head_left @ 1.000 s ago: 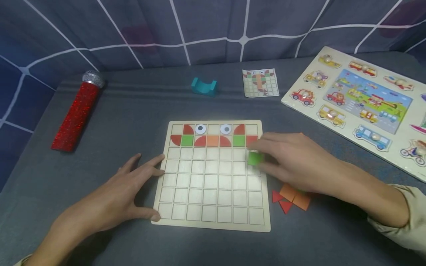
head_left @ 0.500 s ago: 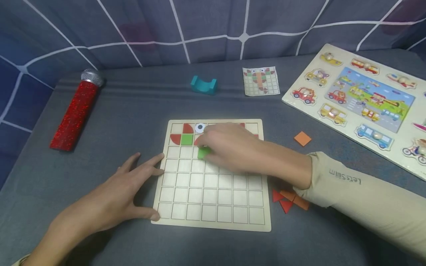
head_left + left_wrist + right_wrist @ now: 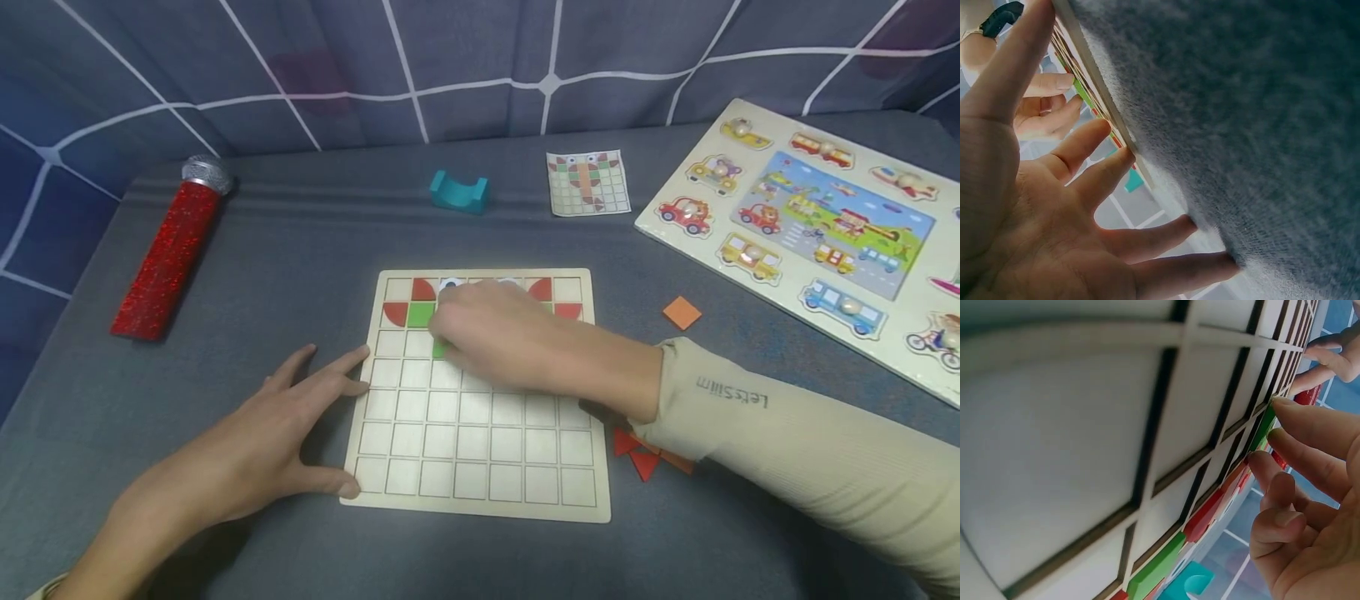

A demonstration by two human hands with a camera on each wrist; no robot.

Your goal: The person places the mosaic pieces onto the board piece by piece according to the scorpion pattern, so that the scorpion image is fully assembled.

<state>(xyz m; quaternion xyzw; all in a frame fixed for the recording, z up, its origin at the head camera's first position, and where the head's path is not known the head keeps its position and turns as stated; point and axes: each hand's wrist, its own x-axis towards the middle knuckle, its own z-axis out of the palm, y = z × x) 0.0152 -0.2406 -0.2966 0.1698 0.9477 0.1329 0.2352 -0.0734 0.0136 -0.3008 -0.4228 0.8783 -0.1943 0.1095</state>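
The wooden grid board (image 3: pixel 480 512) lies flat, with red quarter-round, green square and orange pieces and two eye pieces along its far two rows. My right hand (image 3: pixel 498 333) covers part of those rows and pinches a green square tile (image 3: pixel 438 350) over the third row, left of the middle. In the right wrist view, thumb and fingers meet at that green tile (image 3: pixel 1264 427), which is at the board's surface; whether it is seated in a cell I cannot tell. With fingers spread, my left hand (image 3: pixel 262 442) touches the board's left edge with thumb and fingertips.
Red triangles (image 3: pixel 643 465) and orange squares lie right of the board, partly under the sleeve; one orange square (image 3: pixel 682 313) lies apart. Behind are a teal holder (image 3: pixel 459 196), a pattern card (image 3: pixel 588 185) and a vehicle knob puzzle (image 3: pixel 817 250). A red microphone (image 3: pixel 172 258) lies left.
My right hand has carried the green tile leftward from the board's right side to the third row, left of the middle. The left hand stays at the edge.
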